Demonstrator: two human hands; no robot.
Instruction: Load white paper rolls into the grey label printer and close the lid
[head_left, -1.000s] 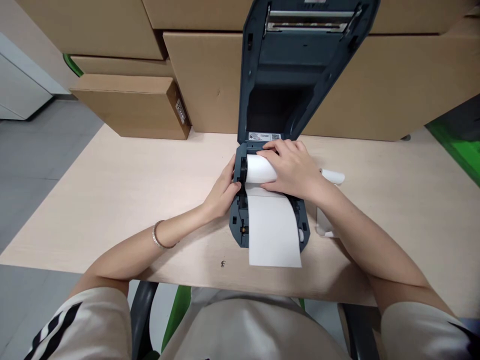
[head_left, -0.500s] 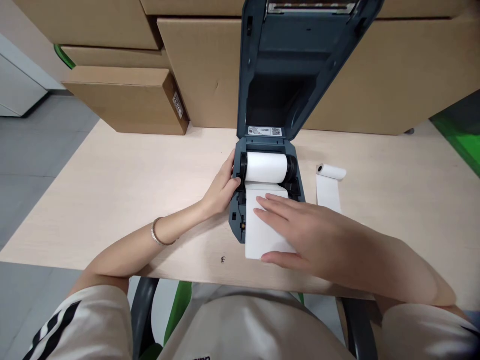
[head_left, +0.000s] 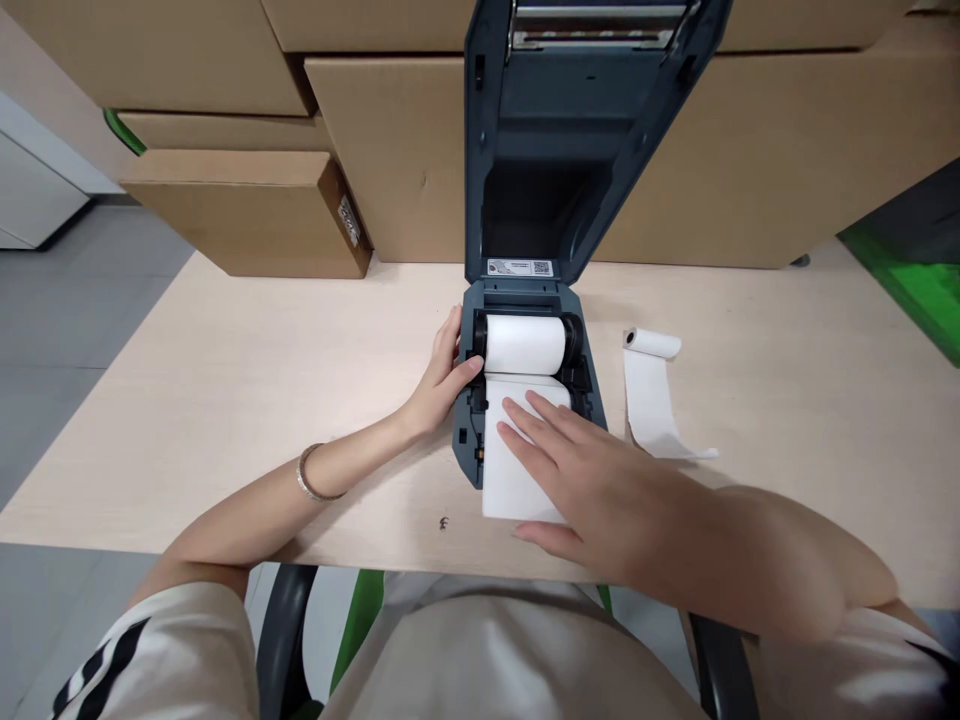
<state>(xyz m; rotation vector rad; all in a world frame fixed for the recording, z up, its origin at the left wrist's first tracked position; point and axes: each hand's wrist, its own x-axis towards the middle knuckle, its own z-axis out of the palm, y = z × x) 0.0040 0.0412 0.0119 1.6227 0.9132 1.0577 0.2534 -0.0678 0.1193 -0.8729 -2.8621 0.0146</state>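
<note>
A dark blue-grey label printer (head_left: 466, 462) stands on the table with its lid (head_left: 551, 90) raised. Inside it, between black holders, lies a white label roll (head_left: 525, 345). From the roll a white paper strip (head_left: 510, 480) runs toward me and hangs past the printer's front. My left hand (head_left: 442, 380) grips the printer's left side, thumb on the upper edge and fingers along the outside. Over the strip, my right hand (head_left: 577, 465) lies flat with fingers spread, covering the printer's front right part.
To the right a small paper roll (head_left: 652, 343), partly unwound, lies on the table (head_left: 300, 350). Large cardboard boxes (head_left: 390, 160) line the back edge behind the lid. A smaller carton (head_left: 247, 225) stands at the back left.
My right hand has shifted slightly down and left over the strip, its fingers spread a little more. The left hand keeps its hold. The whole view has shifted slightly.
</note>
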